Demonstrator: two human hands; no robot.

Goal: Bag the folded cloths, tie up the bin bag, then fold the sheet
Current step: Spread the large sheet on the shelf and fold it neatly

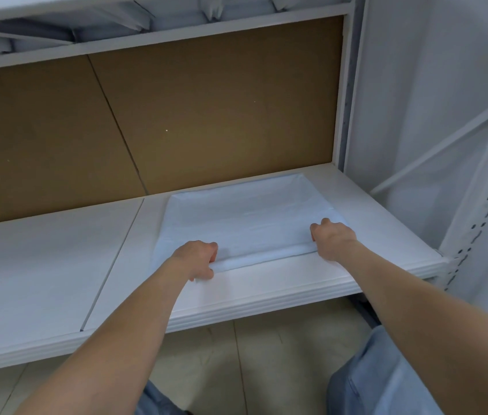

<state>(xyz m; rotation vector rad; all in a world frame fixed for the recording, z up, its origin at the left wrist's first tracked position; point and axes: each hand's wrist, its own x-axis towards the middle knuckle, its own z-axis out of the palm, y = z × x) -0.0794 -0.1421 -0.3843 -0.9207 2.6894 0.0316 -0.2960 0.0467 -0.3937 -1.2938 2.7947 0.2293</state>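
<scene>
Head: folded sheet [245, 217] on shelf [42, 280]

A single head-worn wide-angle view looks forward and down, close over the white shelf [42, 265].

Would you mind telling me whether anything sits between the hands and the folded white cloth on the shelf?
Nothing visible does. The left hand and right hand both grip the near edge of the folded cloth, which lies on the white shelf with nothing on top.
</scene>
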